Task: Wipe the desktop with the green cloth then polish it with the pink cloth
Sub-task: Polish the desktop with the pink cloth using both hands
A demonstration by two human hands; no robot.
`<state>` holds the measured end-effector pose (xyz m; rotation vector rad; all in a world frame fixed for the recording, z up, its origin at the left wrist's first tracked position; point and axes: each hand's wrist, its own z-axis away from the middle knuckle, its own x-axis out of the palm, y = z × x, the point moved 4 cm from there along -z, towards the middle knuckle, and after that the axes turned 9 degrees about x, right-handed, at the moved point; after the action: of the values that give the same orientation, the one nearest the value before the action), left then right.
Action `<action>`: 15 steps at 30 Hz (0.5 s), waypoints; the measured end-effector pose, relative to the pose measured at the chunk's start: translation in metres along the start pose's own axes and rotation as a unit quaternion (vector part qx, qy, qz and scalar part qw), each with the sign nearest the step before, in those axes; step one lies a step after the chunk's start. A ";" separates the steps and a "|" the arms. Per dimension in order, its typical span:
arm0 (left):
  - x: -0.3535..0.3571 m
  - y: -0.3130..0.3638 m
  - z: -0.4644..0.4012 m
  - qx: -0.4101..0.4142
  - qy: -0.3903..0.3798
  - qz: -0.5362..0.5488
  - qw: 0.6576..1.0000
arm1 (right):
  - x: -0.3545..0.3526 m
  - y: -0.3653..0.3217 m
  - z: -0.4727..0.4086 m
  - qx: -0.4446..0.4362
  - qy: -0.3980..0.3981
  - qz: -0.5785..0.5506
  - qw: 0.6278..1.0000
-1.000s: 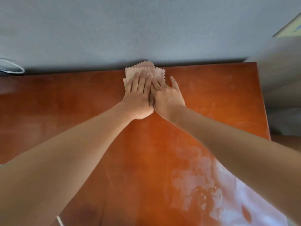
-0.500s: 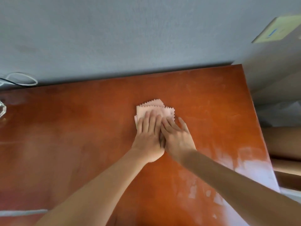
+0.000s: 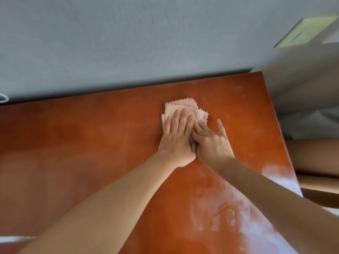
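the folded pink zigzag-edged cloth (image 3: 185, 110), pressed flat under the straight fingers of the left hand (image 3: 177, 139) and right hand (image 3: 212, 143), has been pushed back toward the far right of the glossy orange-brown wooden desktop (image 3: 91, 143), so polishing is judged underway.

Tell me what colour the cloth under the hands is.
Pale pink cloth with zigzag-cut edges, seen in the head view.

Two hands (image 3: 194, 142), one pink cloth (image 3: 183, 109), one desktop (image 3: 91, 143).
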<state>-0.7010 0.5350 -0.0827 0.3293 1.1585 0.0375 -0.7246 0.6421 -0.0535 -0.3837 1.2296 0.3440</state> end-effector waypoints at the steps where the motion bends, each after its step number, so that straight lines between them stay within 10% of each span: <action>1: -0.006 -0.004 -0.013 0.001 0.000 -0.002 1.000 | -0.004 0.005 -0.014 0.005 -0.003 0.002 1.000; 15: -0.039 -0.026 -0.077 -0.036 0.032 -0.012 0.999 | -0.030 0.023 -0.081 -0.002 -0.022 0.014 1.000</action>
<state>-0.7900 0.5212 -0.0824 0.2518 1.2204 0.0701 -0.8124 0.6240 -0.0501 -0.3613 1.1931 0.3769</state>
